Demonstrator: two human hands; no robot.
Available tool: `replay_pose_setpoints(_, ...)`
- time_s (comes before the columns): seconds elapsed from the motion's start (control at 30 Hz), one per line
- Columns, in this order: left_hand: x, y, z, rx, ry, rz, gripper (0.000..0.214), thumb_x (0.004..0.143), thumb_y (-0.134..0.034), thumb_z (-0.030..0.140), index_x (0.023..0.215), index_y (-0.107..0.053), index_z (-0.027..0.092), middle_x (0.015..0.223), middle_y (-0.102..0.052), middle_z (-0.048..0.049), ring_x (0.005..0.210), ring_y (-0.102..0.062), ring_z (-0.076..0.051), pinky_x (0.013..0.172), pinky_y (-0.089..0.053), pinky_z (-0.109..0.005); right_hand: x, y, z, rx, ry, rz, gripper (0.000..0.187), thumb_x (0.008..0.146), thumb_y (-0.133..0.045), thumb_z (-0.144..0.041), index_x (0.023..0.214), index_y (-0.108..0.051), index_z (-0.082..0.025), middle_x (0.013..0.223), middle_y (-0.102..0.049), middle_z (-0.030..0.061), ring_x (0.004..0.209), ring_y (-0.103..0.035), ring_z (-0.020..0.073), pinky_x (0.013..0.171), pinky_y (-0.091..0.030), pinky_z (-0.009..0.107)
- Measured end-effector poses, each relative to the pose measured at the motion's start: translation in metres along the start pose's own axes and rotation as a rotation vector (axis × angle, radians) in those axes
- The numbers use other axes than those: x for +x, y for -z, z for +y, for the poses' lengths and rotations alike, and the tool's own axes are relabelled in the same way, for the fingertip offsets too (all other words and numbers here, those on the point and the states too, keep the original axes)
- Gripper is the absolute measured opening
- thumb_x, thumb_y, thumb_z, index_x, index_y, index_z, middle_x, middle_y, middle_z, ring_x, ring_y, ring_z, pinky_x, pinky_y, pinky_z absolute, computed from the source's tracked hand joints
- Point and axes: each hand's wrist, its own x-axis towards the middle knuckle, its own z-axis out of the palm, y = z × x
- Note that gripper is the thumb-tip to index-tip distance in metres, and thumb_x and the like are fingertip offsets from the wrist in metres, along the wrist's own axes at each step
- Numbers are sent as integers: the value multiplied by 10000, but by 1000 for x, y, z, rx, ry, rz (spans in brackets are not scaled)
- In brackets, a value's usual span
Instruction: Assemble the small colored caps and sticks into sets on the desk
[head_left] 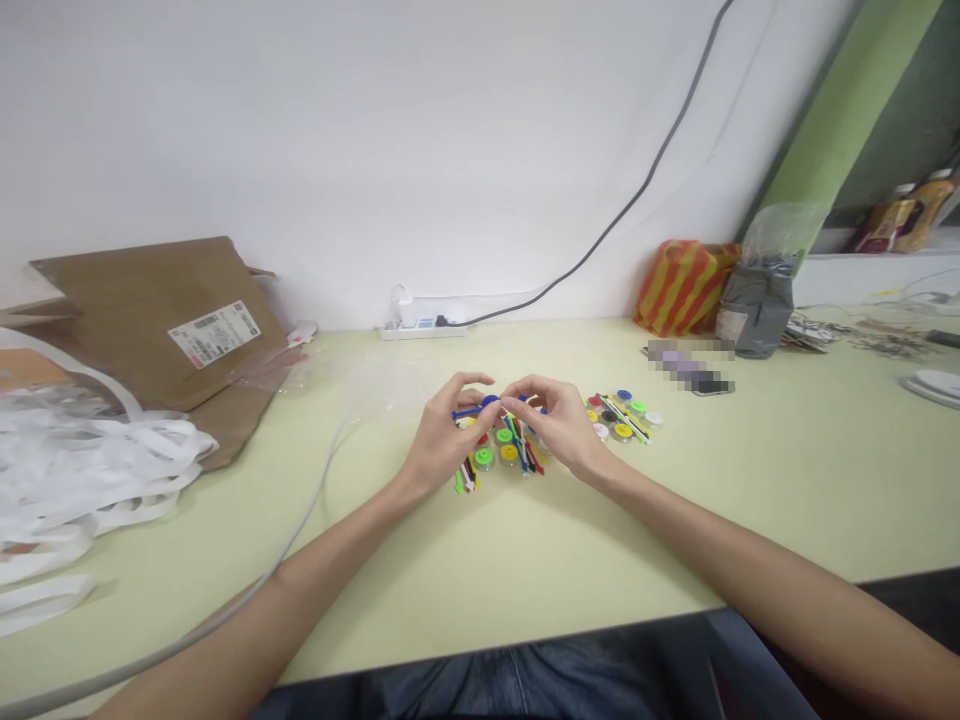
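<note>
My left hand [450, 432] and my right hand [556, 418] meet just above the small plastic pieces on the table. Between their fingertips is a blue spinner arrow [490, 401] with a round middle, its thin shaft pointing left past my left fingers. Both hands are closed in a pinch on it; the exact grip of the right fingertips is partly hidden. Under and between the hands lie round caps on clear bases, such as a green cap [484, 456] and a yellow cap [509, 454]. Loose coloured arrows [525, 448] lie among them.
More caps and arrows [622, 418] lie right of my right hand. A phone [709, 383], striped bag [682, 288] and grey bag [757, 305] stand farther right. At left are a cardboard package [161, 325], white strapping [97, 460] and a cable [304, 520]. A power strip [424, 330] sits against the wall.
</note>
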Motion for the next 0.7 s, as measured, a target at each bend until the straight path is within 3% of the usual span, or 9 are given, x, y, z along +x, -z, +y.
replay_pose_setpoints(0.13,3,2,-4,88,-65,16,476,880,-657,319,1307,-456,246,1047,-709,-49,1020,-681,-194,891,-544,-350,11,11,5,60,-80,92,310,799,-713,-431,924,-733,-148,924,-747,83,845,-657,183,752,-470,288)
replay_pose_setpoints(0.27,8,10,-9,252,-169,100,440,906,-556,194,1323,-427,247,1095,-680,-44,1074,-633,-179,951,-480,-374,50,39,21,-13,-193,231,303,816,-678,-331,1030,-712,-120,973,-760,114,875,-657,165,758,-462,271)
replay_pose_setpoints(0.37,11,20,-14,411,-235,115,411,881,-465,90,1268,-478,225,1075,-649,-45,1049,-617,-178,933,-470,-367,86,62,36,-273,-410,63,206,787,-698,-238,957,-722,-123,952,-766,106,770,-629,126,687,-449,239)
replay_pose_setpoints(0.47,14,31,-16,678,-380,-21,450,786,-405,-18,1136,-569,212,1114,-635,-57,1081,-591,-200,956,-432,-389,110,76,50,-368,-512,-6,186,648,-804,-152,809,-723,-107,768,-750,105,618,-596,123,581,-411,237)
replay_pose_setpoints(0.57,17,40,-15,864,-506,-120,430,751,-393,-47,1025,-609,204,1094,-644,-65,1073,-579,-222,934,-417,-396,117,81,63,-414,-544,-41,157,632,-812,-135,749,-711,-108,681,-727,93,553,-582,124,529,-394,231)
replay_pose_setpoints(0.7,22,51,-14,957,-563,-174,349,783,-397,-22,945,-620,191,1044,-661,-75,1027,-576,-227,926,-410,-392,112,82,75,-483,-481,-45,60,718,-745,-134,753,-712,-98,652,-703,77,585,-598,126,562,-430,220)
